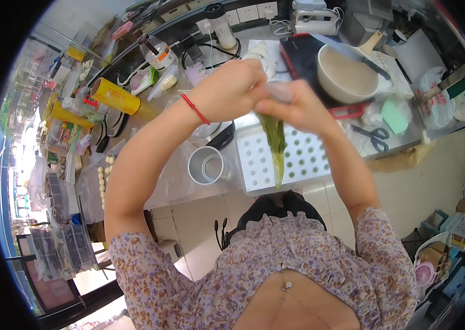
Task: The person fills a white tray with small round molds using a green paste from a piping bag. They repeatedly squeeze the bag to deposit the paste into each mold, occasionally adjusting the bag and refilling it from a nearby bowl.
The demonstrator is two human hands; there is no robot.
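Both my hands grip the upper end of a clear piping bag [274, 144] that holds green paste. My left hand [234, 88], with a red cord at its wrist, is closed around the gathered top. Beside it my right hand [298, 105] pinches the bag, and its fingers are slightly blurred. The bag hangs with its tip pointing towards me, above a shallow plastic tray [240, 177]. On the tray's white sheet [257, 154] are rows of round spots, green at the right and pale at the left. The bag and my right arm hide part of the tray.
A metal cup [193, 171] stands left of the tray. A knife [352, 55] rests across a white bowl [327, 78] on a black cooktop [294, 49]. Scissors [374, 138] and a mint-green scraper [394, 116] lie to the right. Small pale balls [101, 181] are at the left.
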